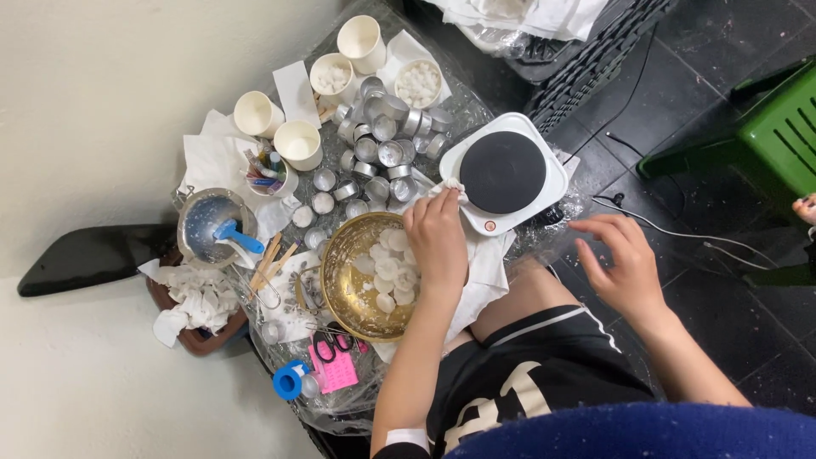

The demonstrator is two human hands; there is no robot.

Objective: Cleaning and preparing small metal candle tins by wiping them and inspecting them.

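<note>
Two hands: left hand fingers are pinching a white cloth against the hotplate; right hand is hovering, fingers spread.
Progress: white discs are lying in the brass bowl under the left fingers; tin cups beyond them are sitting unfilled.

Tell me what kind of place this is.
Likely a makeshift home candle-making spot: a low table crowded with small metal cups, a brass bowl of white wax discs, and a white electric hotplate on a dark tiled floor.
</note>
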